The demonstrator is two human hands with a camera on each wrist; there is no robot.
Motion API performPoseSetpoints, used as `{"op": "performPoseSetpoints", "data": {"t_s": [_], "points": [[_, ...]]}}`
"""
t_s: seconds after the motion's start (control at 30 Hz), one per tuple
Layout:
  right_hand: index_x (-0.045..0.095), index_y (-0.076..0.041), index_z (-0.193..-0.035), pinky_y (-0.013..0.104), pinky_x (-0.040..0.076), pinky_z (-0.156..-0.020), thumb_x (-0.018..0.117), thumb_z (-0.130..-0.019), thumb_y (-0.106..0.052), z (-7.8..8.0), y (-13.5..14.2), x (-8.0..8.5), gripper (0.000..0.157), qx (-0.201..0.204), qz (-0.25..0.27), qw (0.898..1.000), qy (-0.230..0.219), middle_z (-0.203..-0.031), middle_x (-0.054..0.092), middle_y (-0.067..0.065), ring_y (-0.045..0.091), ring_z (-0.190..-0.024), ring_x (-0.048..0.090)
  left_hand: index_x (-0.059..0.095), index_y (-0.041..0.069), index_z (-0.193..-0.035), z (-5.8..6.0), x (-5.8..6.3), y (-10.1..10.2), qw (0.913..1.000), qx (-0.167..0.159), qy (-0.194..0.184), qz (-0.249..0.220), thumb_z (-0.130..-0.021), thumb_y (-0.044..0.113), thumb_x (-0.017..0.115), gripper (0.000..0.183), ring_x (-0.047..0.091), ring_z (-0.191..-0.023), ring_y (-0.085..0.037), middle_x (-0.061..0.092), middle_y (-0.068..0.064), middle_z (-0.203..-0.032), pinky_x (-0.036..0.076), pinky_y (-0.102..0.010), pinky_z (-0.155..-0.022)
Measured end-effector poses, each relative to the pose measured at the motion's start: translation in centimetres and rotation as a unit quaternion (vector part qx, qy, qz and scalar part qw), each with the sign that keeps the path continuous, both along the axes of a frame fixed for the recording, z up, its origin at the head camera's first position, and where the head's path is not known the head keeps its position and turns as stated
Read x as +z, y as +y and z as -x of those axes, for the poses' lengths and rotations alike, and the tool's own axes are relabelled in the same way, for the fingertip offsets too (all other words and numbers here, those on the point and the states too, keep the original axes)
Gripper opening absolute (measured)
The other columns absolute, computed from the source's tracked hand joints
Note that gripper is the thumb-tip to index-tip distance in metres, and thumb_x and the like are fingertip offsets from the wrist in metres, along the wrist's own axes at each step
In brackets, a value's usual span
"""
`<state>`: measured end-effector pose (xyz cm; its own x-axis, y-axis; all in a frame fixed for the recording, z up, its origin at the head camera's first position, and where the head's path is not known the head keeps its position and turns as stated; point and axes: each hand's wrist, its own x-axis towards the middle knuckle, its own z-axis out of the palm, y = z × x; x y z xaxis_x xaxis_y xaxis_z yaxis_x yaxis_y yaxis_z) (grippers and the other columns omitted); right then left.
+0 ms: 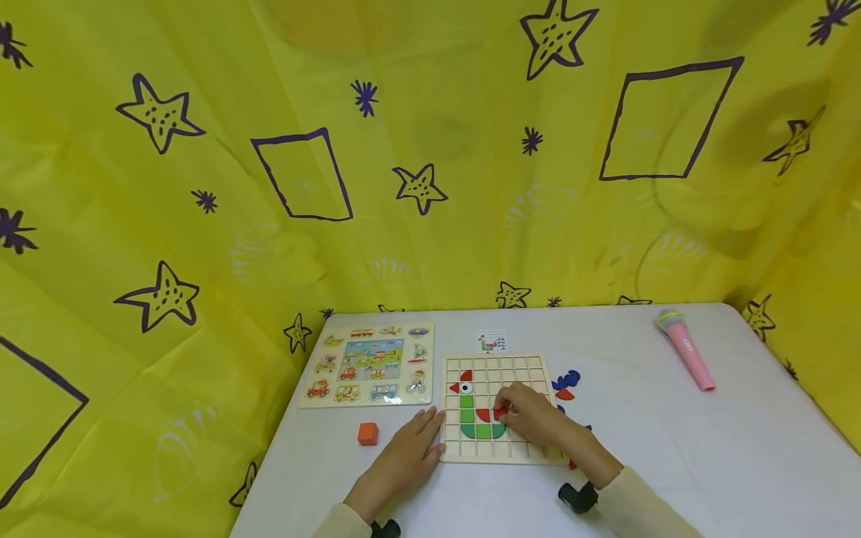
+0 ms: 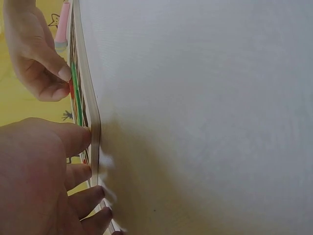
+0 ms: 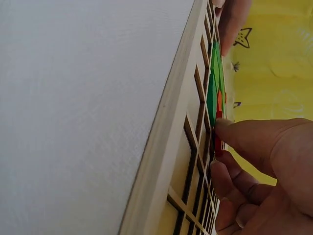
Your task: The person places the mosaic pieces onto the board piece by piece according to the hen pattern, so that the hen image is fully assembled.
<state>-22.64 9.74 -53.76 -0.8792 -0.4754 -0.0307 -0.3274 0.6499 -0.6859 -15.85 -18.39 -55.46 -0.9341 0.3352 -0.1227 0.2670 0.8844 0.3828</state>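
Note:
A wooden grid board (image 1: 471, 459) lies on the table with several coloured pieces in its cells, arranged like a bird. Among them are a white eye piece (image 1: 466, 388), a green square (image 1: 467, 414) and a red quarter-round piece (image 1: 482, 415). My right hand (image 1: 531, 415) pinches another red piece (image 3: 218, 142) between thumb and fingers, low over the cells beside that red one. Whether it is fully seated in its cell I cannot tell. My left hand (image 1: 409, 448) touches the board's left edge with its fingers extended, as the left wrist view also shows.
Behind the board lies a small picture card (image 1: 492, 342). A vehicle puzzle board (image 1: 373, 401) and an orange cube (image 1: 368, 433) are to the left. Loose blue pieces (image 1: 570, 379) and a red piece (image 1: 565, 394) lie right of the board; farther right is a pink microphone (image 1: 689, 355).

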Motion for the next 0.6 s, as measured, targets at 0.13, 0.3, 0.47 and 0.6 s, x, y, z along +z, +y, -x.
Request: {"op": "performPoseSetpoints", "data": {"t_s": [0.13, 0.3, 0.47, 0.6], "points": [[0.069, -0.014, -0.099, 0.029, 0.050, -0.079, 0.072, -0.097, -0.005, 0.03, -0.01, 0.06, 0.010, 0.004, -0.001, 1.000, -0.003, -0.099, 0.059, 0.000, 0.016, -0.091, 0.054, 0.038, 0.021, -0.166, 0.03, 0.14, 0.01, 1.0000, -0.002, 0.006, -0.001, -0.109, 0.040, 0.055, 0.062, 0.034, -0.158, -0.031, 0.036, -0.003, -0.171, 0.036, -0.053, -0.125], [0.071, -0.014, -0.099, 0.031, 0.055, -0.085, 0.068, -0.098, 0.000, 0.13, 0.15, 0.17, 0.015, 0.022, 0.009, 1.000, 0.005, -0.100, 0.061, -0.002, 0.015, -0.094, 0.056, 0.038, 0.021, -0.165, 0.09, 0.29, 0.05, 1.0000, -0.001, 0.004, 0.003, -0.109, 0.039, 0.056, 0.062, 0.034, -0.158, -0.031, 0.037, -0.003, -0.171, 0.036, -0.053, -0.125], [0.071, -0.013, -0.100, 0.034, 0.056, -0.089, 0.067, -0.100, 0.000, 0.12, 0.33, 0.14, 0.014, 0.043, 0.019, 0.999, 0.011, -0.103, 0.062, -0.002, 0.015, -0.097, 0.057, 0.038, 0.020, -0.165, 0.14, 0.09, 0.01, 1.0000, -0.004, 0.005, 0.002, -0.109, 0.038, 0.056, 0.062, 0.034, -0.158, -0.031, 0.037, -0.004, -0.171, 0.036, -0.053, -0.126], [0.071, -0.014, -0.101, 0.035, 0.056, -0.091, 0.066, -0.101, -0.001, 0.12, 0.41, 0.06, 0.014, 0.047, 0.016, 0.999, 0.011, -0.105, 0.061, -0.002, 0.016, -0.098, 0.057, 0.038, 0.021, -0.165, 0.17, -0.04, 0.03, 1.0000, -0.004, 0.005, 0.003, -0.109, 0.038, 0.056, 0.062, 0.034, -0.158, -0.030, 0.037, -0.004, -0.171, 0.036, -0.052, -0.126]]}}
